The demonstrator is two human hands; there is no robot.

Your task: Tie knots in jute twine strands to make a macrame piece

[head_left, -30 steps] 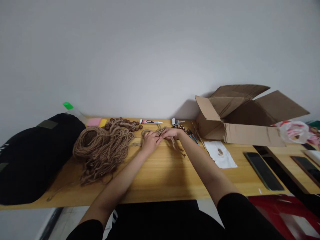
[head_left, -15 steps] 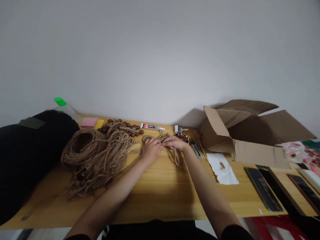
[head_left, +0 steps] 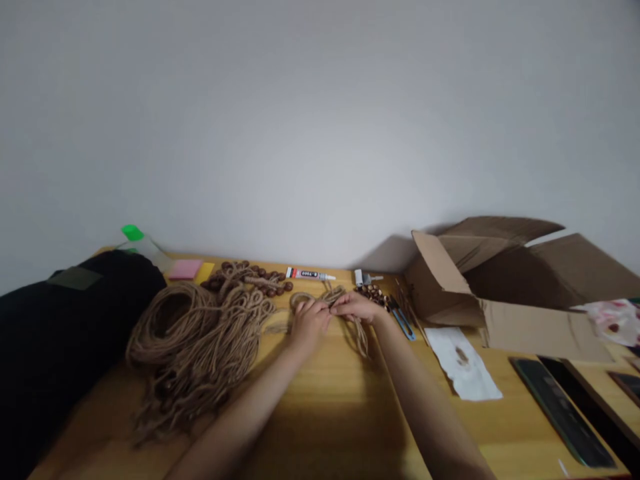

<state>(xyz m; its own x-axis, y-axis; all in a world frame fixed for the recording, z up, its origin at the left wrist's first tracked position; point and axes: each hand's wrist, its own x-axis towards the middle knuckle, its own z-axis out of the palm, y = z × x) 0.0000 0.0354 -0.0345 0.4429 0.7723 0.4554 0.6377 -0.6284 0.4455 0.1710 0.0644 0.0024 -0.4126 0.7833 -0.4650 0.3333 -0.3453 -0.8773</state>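
Note:
Brown cord (head_left: 361, 339) runs between my hands, with loose ends hanging below the right one and a loop lying behind. My left hand (head_left: 309, 323) is closed on the cord, its fingers bent over it. Fingertips pinched, my right hand (head_left: 359, 307) grips the same cord, almost touching the left. What exactly lies under the fingertips is too small to make out. Left of my hands is a large heap of brown cord (head_left: 215, 333), with a coil (head_left: 175, 313) at its left side. Brown beads (head_left: 273, 280) on cord lie behind the heap.
A glue tube (head_left: 310, 274) lies by the wall. Small brown beads (head_left: 373, 293), blue thread snips (head_left: 403, 320) and thin sticks (head_left: 413, 310) are right of my hands. Farther right are an open cardboard box (head_left: 530, 327), a stained tissue (head_left: 463, 367) and a phone (head_left: 560, 410). A black bundle (head_left: 75, 333) stands left.
The whole view has shifted, so things on the table appear lower, and those at the right farther right. Both hands stay on the cord in nearly the same pose.

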